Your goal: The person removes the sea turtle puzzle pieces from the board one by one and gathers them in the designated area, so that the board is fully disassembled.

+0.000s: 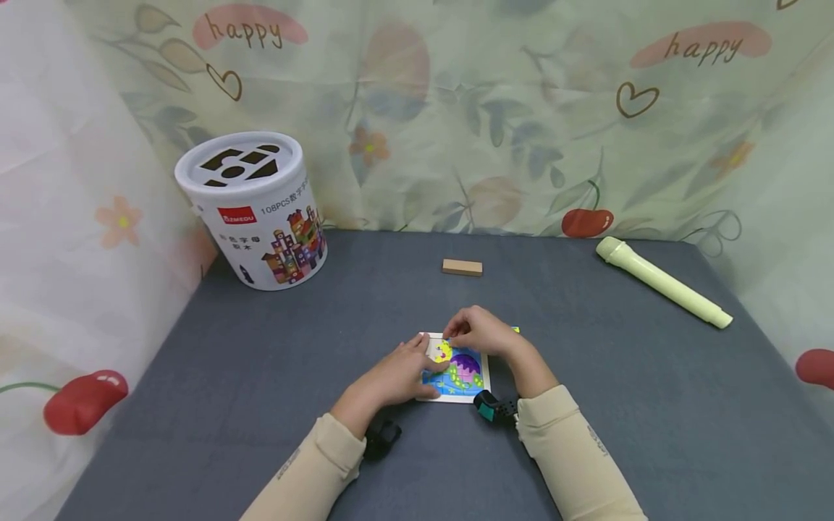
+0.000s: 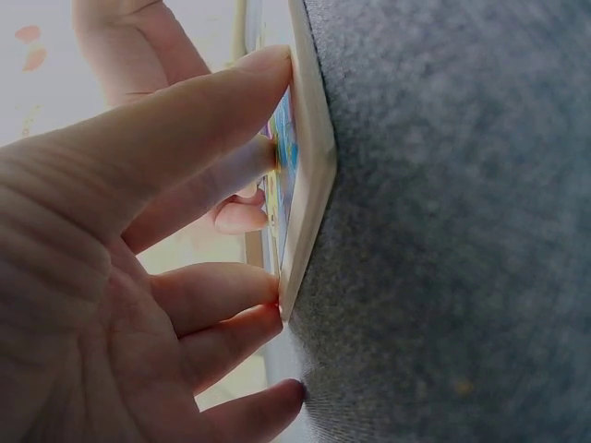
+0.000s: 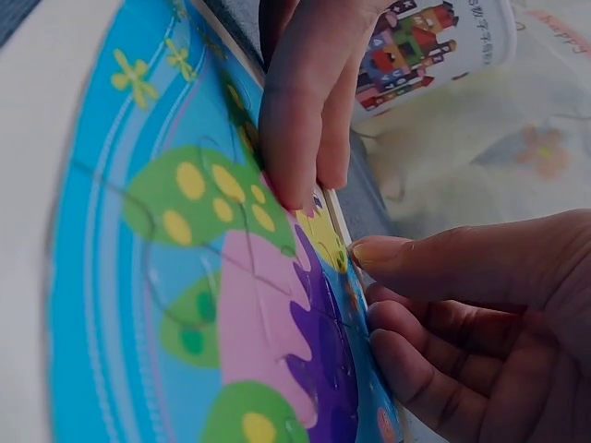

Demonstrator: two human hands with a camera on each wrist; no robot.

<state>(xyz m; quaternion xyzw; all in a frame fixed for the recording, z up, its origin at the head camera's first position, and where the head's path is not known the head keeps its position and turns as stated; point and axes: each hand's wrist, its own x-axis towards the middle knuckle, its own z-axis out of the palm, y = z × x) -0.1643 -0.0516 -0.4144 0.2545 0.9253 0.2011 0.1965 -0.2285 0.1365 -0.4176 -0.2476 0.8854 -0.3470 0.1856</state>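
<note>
- Steadies the picture puzzle point(image 1: 465, 365), well short of the far edge of the table point(image 1: 260, 376), under a spread left hand point(image 1: 400, 373).
- Works at the puzzle's far side with the right hand point(image 1: 485, 334); cannot tell whether clamped on anything.
- Looks like fitting pieces point(image 3: 254, 295); calls next for pressing one flat into the bare far-left corner.
- Has a wooden block point(image 1: 462, 268) beyond, nearer that edge.

This looks like a cloth-walled tabletop booth point(image 1: 65, 217). Printed curtains point(image 1: 443, 130) stand around a grey-covered table point(image 1: 260, 391).
</note>
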